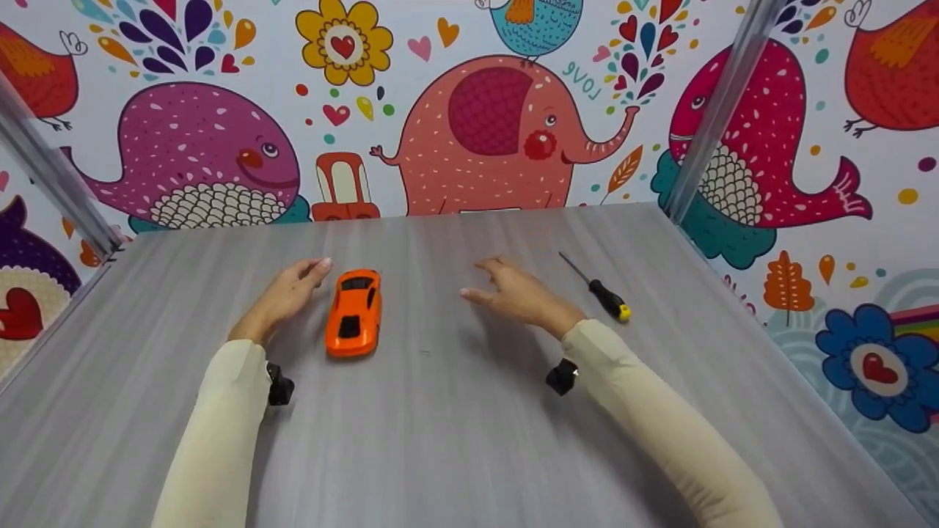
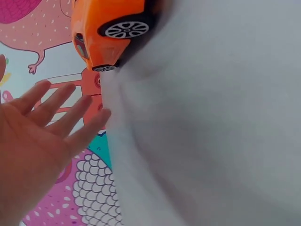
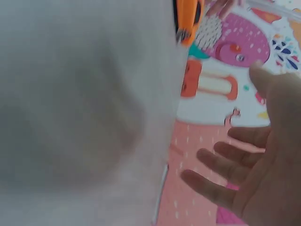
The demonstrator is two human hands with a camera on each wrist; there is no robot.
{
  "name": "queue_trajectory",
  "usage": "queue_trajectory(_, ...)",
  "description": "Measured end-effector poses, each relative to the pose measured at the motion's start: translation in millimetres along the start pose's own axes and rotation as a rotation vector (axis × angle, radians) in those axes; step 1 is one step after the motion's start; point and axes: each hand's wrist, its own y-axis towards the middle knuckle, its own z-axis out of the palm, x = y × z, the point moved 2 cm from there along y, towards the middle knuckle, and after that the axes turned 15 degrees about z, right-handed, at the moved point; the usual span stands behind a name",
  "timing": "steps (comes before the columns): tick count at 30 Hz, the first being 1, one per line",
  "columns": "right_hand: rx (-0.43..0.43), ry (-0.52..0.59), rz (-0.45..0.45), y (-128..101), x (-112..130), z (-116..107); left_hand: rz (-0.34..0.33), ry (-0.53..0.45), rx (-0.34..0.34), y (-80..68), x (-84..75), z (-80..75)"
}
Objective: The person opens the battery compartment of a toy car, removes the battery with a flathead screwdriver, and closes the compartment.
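An orange toy car (image 1: 353,314) stands on the grey table, nearer to the left hand than to the right. Just left of it, the left hand (image 1: 285,295) is held with relaxed fingers and does not touch it. In the left wrist view that hand (image 2: 42,136) has its fingers spread, below the car (image 2: 110,28). To the right of the car, across a gap, the right hand (image 1: 519,293) holds nothing; its fingers are apart in the right wrist view. A screwdriver (image 1: 607,299) with a black and yellow handle lies right of the right hand, its shaft pointing away.
The grey table (image 1: 440,440) reaches back to a wall (image 1: 411,95) printed with cartoon animals. Clear upright edge strips (image 1: 722,110) stand at the back corners. A small black camera sits on each wrist, such as the right one (image 1: 563,376).
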Motion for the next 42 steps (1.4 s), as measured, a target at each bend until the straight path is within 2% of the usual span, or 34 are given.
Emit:
queue_trajectory(4, 0.058, 0.150, -0.033, -1.3, 9.9, 14.2, -0.013, -0.104, -0.030, 2.5, 3.9, 1.3)
queue_trajectory(8, 0.121, 0.272, 0.003, -0.8, 21.6, 29.3, -0.034, -0.138, -0.040, 5.4, 5.0, 2.4)
queue_trajectory(16, 0.330, 0.613, 0.196, 0.2, 50.2, 69.1, -0.107, -0.217, -0.010, 13.5, 5.9, 0.4)
queue_trajectory(21, 0.379, 0.796, 0.306, 3.3, 63.0, 91.4, -0.153, -0.226, -0.003, 17.8, 6.2, 2.2)
queue_trajectory(26, 0.384, 0.879, 0.333, 3.5, 70.6, 104.9, -0.157, -0.223, 0.006, 20.0, 6.9, 6.4)
queue_trajectory(33, 0.377, 0.920, 0.351, 3.5, 79.1, 117.2, -0.146, -0.232, 0.011, 21.4, 8.3, 11.6)
queue_trajectory(42, 0.351, 0.996, 0.368, 7.4, 88.2, 125.5, -0.174, -0.211, 0.041, 24.8, 10.6, 16.8)
